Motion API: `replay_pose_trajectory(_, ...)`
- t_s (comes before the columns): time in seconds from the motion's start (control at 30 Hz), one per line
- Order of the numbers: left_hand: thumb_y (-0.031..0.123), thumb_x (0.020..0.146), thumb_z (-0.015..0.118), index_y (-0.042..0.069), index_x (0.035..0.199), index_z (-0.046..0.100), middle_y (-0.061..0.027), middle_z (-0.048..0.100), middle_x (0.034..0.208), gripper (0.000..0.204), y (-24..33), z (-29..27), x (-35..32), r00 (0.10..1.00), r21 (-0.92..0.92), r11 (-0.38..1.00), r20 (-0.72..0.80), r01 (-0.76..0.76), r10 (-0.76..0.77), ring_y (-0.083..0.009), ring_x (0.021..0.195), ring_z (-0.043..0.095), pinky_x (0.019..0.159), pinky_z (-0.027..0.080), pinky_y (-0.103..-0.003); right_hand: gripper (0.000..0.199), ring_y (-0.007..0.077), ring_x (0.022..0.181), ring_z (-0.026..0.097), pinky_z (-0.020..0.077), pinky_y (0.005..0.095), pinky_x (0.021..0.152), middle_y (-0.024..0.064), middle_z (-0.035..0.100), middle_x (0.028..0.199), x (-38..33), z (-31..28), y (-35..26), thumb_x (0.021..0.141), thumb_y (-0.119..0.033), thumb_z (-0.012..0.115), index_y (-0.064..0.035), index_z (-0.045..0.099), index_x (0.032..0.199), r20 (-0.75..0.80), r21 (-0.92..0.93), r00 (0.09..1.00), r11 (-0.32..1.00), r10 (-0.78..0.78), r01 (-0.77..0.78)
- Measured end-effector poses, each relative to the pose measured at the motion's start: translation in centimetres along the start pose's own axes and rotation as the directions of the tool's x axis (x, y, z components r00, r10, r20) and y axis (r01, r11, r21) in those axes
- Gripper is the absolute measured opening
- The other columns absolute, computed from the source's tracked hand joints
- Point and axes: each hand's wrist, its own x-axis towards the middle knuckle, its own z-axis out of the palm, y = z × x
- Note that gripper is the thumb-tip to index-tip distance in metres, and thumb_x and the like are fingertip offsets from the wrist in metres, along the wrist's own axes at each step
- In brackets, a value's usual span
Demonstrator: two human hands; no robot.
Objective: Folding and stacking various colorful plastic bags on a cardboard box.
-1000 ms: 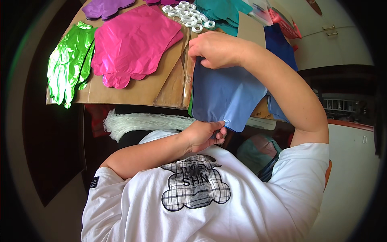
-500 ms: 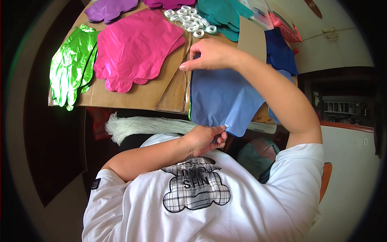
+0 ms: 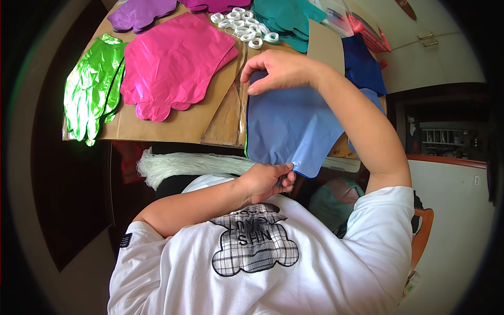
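A flat, shiny light-blue foil balloon hangs over the table's near edge toward my body. My left hand pinches its lower edge between thumb and fingers. Above its far end, my right hand arches with thumb and forefinger apart and nothing visible between them. The other fingers of that hand are partly hidden. Along the light-blue piece's left side runs a thin dark and green edge, so other layers seem to lie beneath.
Cardboard covers the table. On it lie pink, green, purple, teal and dark-blue foil pieces, plus several white ribbon rings. A red basket stands back right. White strands lie across my lap.
My right hand has shifted slightly right, and its thumb and forefinger have spread wider. The left hand keeps its pinch in the same place.
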Motion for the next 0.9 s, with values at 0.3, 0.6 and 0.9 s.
replay_pose_trajectory(0.3, 0.016, 0.098, 0.052, 0.004, 0.09, 0.056, -0.0021, 0.054, 0.08, 0.016, 0.2, 0.3, -0.2, 1.0, -0.007, 1.0, -0.023, 0.009, -0.01, -0.0115, 0.067, 0.045, 0.078, 0.046, -0.031, 0.013, 0.0233, 0.077, 0.061, 0.0478, 0.0346, 0.073, 0.0099, 0.065, 0.085, 0.3, -0.9, -1.4, 0.076, -0.005, 0.059, -0.0001, 0.063, 0.087, -0.013, -0.33, 1.0, 0.943, 0.028, -0.031)
replay_pose_trajectory(0.6, 0.017, 0.098, 0.051, 0.005, 0.089, 0.055, -0.0003, 0.052, 0.077, 0.016, 0.9, -0.1, -0.5, 1.0, -0.026, 0.999, 0.013, -0.019, 0.019, -0.0095, 0.065, 0.043, 0.078, 0.047, -0.029, 0.009, 0.0255, 0.091, 0.06, 0.0462, 0.0389, 0.082, 0.0068, 0.064, 0.088, -3.7, -0.7, -0.7, 0.073, -0.003, 0.063, -0.0052, 0.063, 0.082, -0.124, -0.616, 0.889, 0.737, -0.44, 0.278)
replay_pose_trajectory(0.9, 0.018, 0.097, 0.053, 0.008, 0.084, 0.054, 0.0008, 0.051, 0.075, 0.017, 1.1, -0.1, -0.2, 0.997, 0.02, 0.998, 0.039, -0.063, 0.062, -0.0085, 0.064, 0.044, 0.075, 0.047, -0.029, 0.014, 0.0221, 0.1, 0.061, 0.0459, 0.0366, 0.089, 0.0044, 0.068, 0.101, -8.9, 1.9, 4.9, 0.07, -0.005, 0.069, -0.0068, 0.068, 0.084, -0.23, -0.728, 0.77, 0.63, -0.595, 0.27)
